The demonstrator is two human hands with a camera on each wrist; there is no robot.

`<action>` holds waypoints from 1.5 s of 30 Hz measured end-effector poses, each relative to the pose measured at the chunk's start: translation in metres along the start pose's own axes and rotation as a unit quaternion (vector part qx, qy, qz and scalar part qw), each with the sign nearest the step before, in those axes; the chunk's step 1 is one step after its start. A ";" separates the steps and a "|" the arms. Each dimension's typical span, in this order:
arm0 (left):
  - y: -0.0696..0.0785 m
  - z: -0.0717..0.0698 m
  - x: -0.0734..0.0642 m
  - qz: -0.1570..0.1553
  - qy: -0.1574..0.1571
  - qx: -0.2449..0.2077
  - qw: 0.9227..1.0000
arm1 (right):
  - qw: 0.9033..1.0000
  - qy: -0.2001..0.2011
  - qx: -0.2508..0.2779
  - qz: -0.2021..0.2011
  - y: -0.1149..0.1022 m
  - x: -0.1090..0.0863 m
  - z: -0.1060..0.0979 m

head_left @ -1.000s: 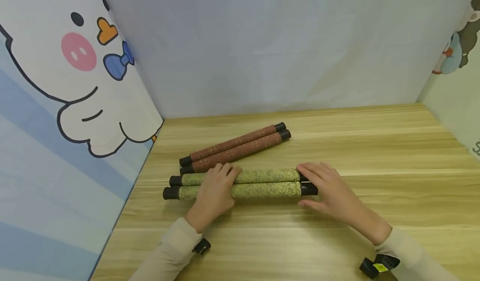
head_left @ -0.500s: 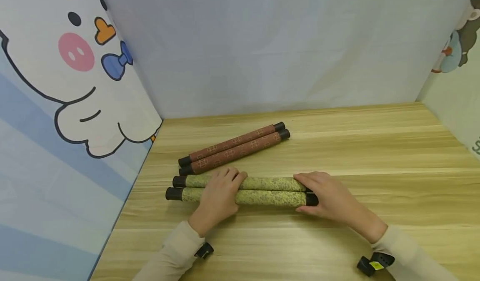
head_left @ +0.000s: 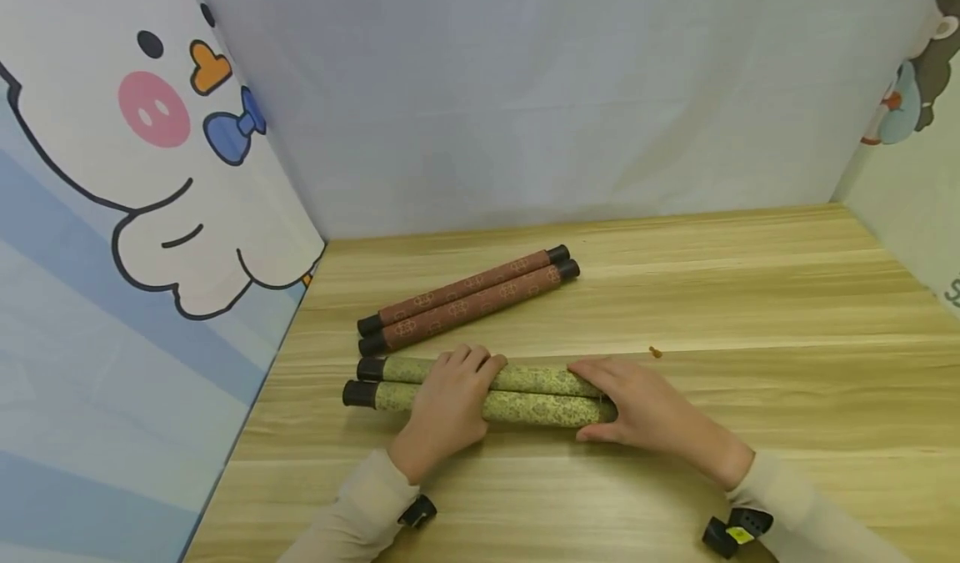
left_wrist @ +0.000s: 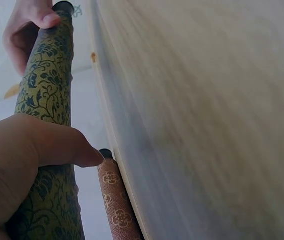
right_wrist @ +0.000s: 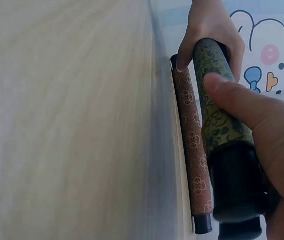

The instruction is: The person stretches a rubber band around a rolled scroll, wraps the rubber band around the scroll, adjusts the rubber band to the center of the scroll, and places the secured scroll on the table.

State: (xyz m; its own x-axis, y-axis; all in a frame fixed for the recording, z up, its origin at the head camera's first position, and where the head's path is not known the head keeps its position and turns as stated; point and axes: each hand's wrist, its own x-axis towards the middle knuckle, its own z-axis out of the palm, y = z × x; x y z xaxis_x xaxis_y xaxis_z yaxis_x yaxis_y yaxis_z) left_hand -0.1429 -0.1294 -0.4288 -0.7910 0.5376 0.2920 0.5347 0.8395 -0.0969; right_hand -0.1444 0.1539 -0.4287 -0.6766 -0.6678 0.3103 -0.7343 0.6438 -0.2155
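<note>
A green patterned scroll (head_left: 543, 408), wound into two parallel rolls with black end knobs, lies across both hands in the head view. My left hand (head_left: 448, 406) grips it left of its middle, fingers over the far roll and thumb on the near side. Around its right end curls my right hand (head_left: 648, 409), covering the black knobs there; these knobs show in the right wrist view, below the thumb (right_wrist: 232, 100). Behind it, a red-brown scroll (head_left: 468, 303) with a flower pattern, also in two rolls, rests slanted on the table. The wrist views show the green scroll held above the tabletop.
The wood-grain table (head_left: 787, 296) reaches back to a pale cloth wall (head_left: 570, 96). A cartoon-printed panel (head_left: 247, 213) borders its left side. A small brown spot (head_left: 656, 352) shows on the table just beyond my right hand.
The green scroll has come slightly toward me and right at its left end. My right hand has shifted left from its tip onto the patterned part, uncovering the brown spot. The red-brown scroll stays put.
</note>
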 end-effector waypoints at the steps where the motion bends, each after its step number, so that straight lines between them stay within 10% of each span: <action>1: 0.000 0.000 0.000 -0.004 -0.001 -0.003 1.000 | 1.000 -0.002 0.001 0.007 0.000 0.000 -0.001; 23: -0.040 -0.004 -0.013 -0.008 0.007 -0.013 1.000 | 0.996 0.073 -0.042 -0.020 0.031 -0.019 -0.012; 45: -0.027 -0.008 -0.013 -0.036 0.007 -0.018 0.999 | 0.994 0.065 -0.073 -0.053 0.023 -0.014 -0.010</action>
State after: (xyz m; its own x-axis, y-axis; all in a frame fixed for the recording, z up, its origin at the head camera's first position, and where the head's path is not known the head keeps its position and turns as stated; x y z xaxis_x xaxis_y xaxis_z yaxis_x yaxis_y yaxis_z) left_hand -0.1445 -0.1601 -0.4224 -0.8239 0.4737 0.3111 0.4866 0.8727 -0.0403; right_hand -0.1509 0.1818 -0.4284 -0.5764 -0.6863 0.4437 -0.7783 0.6266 -0.0419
